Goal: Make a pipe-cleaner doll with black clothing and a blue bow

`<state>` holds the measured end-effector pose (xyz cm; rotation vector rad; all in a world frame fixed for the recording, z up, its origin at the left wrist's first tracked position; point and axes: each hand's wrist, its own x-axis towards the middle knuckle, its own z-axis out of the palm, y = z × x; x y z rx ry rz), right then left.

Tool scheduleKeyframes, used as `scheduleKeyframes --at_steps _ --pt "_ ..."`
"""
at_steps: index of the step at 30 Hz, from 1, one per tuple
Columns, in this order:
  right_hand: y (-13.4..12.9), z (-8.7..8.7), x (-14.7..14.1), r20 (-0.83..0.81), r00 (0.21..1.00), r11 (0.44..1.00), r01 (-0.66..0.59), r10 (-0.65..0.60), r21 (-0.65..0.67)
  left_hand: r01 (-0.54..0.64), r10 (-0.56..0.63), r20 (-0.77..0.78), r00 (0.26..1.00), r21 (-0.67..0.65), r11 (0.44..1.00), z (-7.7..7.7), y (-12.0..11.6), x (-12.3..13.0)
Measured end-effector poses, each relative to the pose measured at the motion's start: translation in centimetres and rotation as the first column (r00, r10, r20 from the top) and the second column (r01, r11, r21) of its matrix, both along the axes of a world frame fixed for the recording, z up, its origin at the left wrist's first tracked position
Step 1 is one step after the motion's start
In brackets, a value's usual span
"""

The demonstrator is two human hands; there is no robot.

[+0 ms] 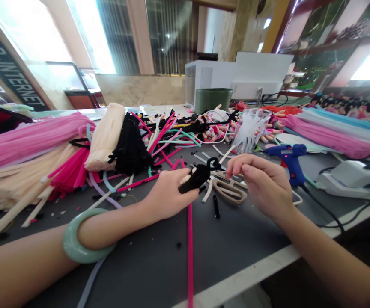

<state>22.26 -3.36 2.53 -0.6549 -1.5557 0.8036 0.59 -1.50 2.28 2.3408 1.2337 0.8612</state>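
Observation:
My left hand [168,192], with a green bangle [87,235] on its wrist, is wrapped round a small black fuzzy figure [196,177] with cream parts showing near the thumb. A black curl rises from the figure's right end. To the right, my right hand [264,182] has its thumb and fingertips pressed together; a thin cream stem [228,155] shows by the fingertips, and whether they hold it is unclear. Beige-handled scissors [231,190] lie between the hands. A long pink stem [190,252] runs from below my left hand to the table's front edge.
Bundles of pink [31,137], cream [105,139] and black stems [130,147] lie left. A blue glue gun [289,158] and white power strip [348,184] with cables are right. Behind stand a glass of sticks [252,128] and a green pot [212,99].

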Motion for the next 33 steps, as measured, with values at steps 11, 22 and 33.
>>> scheduleKeyframes --at_steps 11,22,33 --pt "-0.80 0.20 -0.22 0.168 0.985 0.995 0.047 -0.031 -0.092 0.020 -0.020 0.021 1.000 0.011 1.000 0.05 -0.09 0.07" --pt "-0.60 0.30 -0.53 0.494 0.829 0.963 0.197 -0.263 0.182 0.035 -0.035 0.014 0.999 0.012 0.999 0.06 -0.09 0.13" --pt "-0.75 0.30 -0.59 0.445 0.817 0.928 0.281 -0.366 0.246 0.033 -0.034 0.014 0.999 0.021 0.999 0.03 -0.21 0.04"
